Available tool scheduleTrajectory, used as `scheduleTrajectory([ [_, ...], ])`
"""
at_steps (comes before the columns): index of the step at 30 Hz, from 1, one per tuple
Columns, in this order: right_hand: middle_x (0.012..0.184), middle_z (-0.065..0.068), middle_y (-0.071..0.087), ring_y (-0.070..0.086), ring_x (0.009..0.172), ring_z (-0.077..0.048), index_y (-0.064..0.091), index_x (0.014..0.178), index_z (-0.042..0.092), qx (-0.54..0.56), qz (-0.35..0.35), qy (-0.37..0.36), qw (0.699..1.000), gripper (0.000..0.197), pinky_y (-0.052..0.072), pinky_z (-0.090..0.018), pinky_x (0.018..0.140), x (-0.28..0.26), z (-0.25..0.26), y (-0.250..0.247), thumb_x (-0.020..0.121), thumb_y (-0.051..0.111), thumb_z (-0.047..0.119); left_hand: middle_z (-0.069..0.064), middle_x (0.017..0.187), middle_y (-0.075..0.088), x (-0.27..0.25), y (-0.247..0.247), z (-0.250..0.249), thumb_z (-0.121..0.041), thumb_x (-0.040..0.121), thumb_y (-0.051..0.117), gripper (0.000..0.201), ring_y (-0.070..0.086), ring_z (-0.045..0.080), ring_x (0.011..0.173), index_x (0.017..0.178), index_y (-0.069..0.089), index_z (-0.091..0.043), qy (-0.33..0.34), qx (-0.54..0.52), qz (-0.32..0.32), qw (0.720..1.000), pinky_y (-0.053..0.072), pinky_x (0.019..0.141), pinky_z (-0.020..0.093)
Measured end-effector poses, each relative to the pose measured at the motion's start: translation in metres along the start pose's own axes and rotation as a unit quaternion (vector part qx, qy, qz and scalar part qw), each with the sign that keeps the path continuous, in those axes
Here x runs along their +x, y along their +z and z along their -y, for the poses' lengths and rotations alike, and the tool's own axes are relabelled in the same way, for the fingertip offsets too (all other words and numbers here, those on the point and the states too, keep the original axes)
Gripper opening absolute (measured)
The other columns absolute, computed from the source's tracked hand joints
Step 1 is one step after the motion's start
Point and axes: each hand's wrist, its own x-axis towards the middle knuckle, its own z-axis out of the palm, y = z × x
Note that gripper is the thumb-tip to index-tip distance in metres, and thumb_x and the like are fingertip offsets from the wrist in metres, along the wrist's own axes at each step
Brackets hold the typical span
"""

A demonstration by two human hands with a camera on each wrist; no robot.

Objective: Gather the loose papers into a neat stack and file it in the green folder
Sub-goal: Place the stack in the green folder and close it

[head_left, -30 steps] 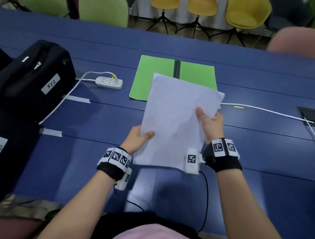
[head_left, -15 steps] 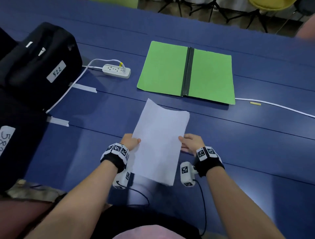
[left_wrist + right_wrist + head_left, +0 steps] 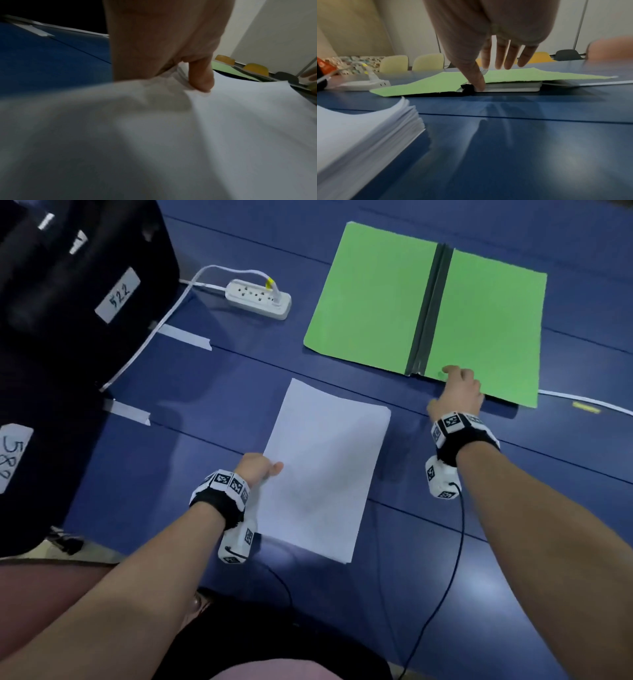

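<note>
The white paper stack (image 3: 325, 467) lies squared on the blue table (image 3: 513, 525), in front of me. My left hand (image 3: 260, 469) grips its left edge; the thumb (image 3: 202, 78) presses on the top sheet (image 3: 223, 135) and the fingers are hidden beneath. The green folder (image 3: 376, 296) lies spread flat farther back, its dark spine up the middle. My right hand (image 3: 455, 380) is at the folder's near edge beside the spine. In the right wrist view its fingers (image 3: 505, 59) stretch straight over the green cover (image 3: 530, 75) and the thumb touches the edge.
Black bags (image 3: 68, 302) with white labels fill the left side. A white power strip (image 3: 258, 299) and its cable lie left of the folder. Another white cable (image 3: 582, 400) runs off to the right. Tape strips (image 3: 185, 337) are stuck to the table. Chairs stand beyond the table.
The stack, held up in both hands a second ago, now lies on the table. My right hand has let go and reached forward to the folder's near edge. My left hand stays on the stack.
</note>
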Motion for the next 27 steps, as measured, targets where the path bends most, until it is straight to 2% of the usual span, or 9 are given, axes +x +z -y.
scheduleTrajectory([
  [3,0.144,-0.013,0.038,0.038,0.132,-0.034,0.034,0.140,0.012,-0.022,-0.015,0.007,1.000,0.079,0.030,-0.047,0.110,0.021,0.003,0.002,0.073,0.077,0.015,0.028,0.118,0.058,0.008,-0.004,0.000,-0.035,0.099,0.042,0.057,0.054,0.034,0.118,0.100,0.060,0.019,0.026,0.016,0.018,0.999,0.038,0.095,0.030],
  [6,0.152,-0.013,0.029,0.029,0.140,-0.031,0.025,0.144,0.013,-0.041,-0.009,0.005,0.999,0.093,0.022,-0.048,0.115,0.034,0.005,0.005,0.070,0.081,0.021,0.013,0.079,0.051,0.017,-0.003,0.007,-0.028,0.097,0.051,0.045,0.045,0.021,0.090,0.059,0.045,-0.004,0.018,-0.019,0.044,0.999,0.036,0.069,0.024],
  [8,0.152,-0.013,0.030,0.030,0.139,-0.032,0.025,0.145,0.013,-0.064,0.004,0.008,0.998,0.091,0.022,-0.049,0.114,0.042,0.006,0.009,0.071,0.079,0.013,0.013,0.103,0.054,0.027,-0.002,0.014,-0.018,0.091,0.061,0.018,0.046,0.021,0.096,0.086,0.056,-0.002,0.011,-0.102,0.052,0.993,0.040,0.087,0.029],
  [10,0.142,-0.015,0.043,0.041,0.130,-0.035,0.035,0.138,0.011,-0.093,0.004,0.015,0.996,0.074,0.030,-0.051,0.109,0.046,0.008,0.013,0.074,0.071,0.002,0.007,0.110,0.049,0.029,-0.004,0.017,-0.012,0.089,0.063,0.033,0.048,0.020,0.104,0.117,0.052,0.004,0.004,-0.147,0.067,0.987,0.038,0.094,0.030],
  [14,0.090,-0.016,0.064,0.057,0.099,-0.033,0.061,0.101,0.011,-0.144,-0.023,0.013,0.989,0.034,0.035,-0.044,0.094,0.047,0.015,0.008,0.081,0.044,-0.010,0.009,0.122,0.061,0.034,-0.005,0.030,-0.013,0.082,0.069,0.047,0.055,0.026,0.119,0.124,0.054,0.002,0.016,-0.200,0.113,0.973,0.040,0.106,0.037],
  [19,0.069,-0.014,0.062,0.063,0.079,-0.030,0.065,0.087,0.011,-0.149,-0.010,-0.033,0.988,0.024,0.039,-0.038,0.083,0.016,0.015,-0.002,0.084,0.045,-0.003,0.008,0.113,0.060,0.017,-0.013,0.045,-0.010,0.093,0.058,0.024,0.052,0.023,0.110,0.114,0.048,-0.006,0.029,-0.266,0.103,0.958,0.038,0.100,0.033],
  [21,0.081,-0.016,0.065,0.066,0.082,-0.033,0.064,0.091,0.005,-0.113,0.016,-0.101,0.988,0.014,0.046,-0.039,0.085,-0.019,0.012,-0.001,0.086,0.051,0.003,0.008,0.107,0.067,0.005,-0.024,0.051,-0.001,0.096,0.048,0.013,0.060,0.024,0.104,0.107,0.054,-0.005,0.063,-0.338,0.129,0.930,0.044,0.098,0.035],
  [24,0.133,-0.015,0.057,0.063,0.103,-0.036,0.063,0.113,0.000,-0.059,0.086,-0.154,0.983,0.028,0.046,-0.047,0.098,-0.083,-0.001,0.009,0.086,0.056,0.006,0.008,0.112,0.071,0.000,-0.035,0.067,0.001,0.096,0.044,0.026,0.071,0.020,0.091,0.119,0.055,0.003,0.102,-0.428,0.135,0.888,0.058,0.082,0.030],
  [27,0.142,-0.001,0.051,0.062,0.112,-0.029,0.065,0.116,0.011,-0.059,0.166,-0.200,0.964,0.035,0.047,-0.037,0.098,-0.144,-0.020,0.021,0.083,0.061,0.022,0.001,0.101,0.074,-0.011,-0.045,0.069,-0.001,0.097,0.043,0.024,0.072,0.014,0.088,0.113,0.061,-0.005,0.139,-0.461,0.120,0.868,0.060,0.075,0.026],
])
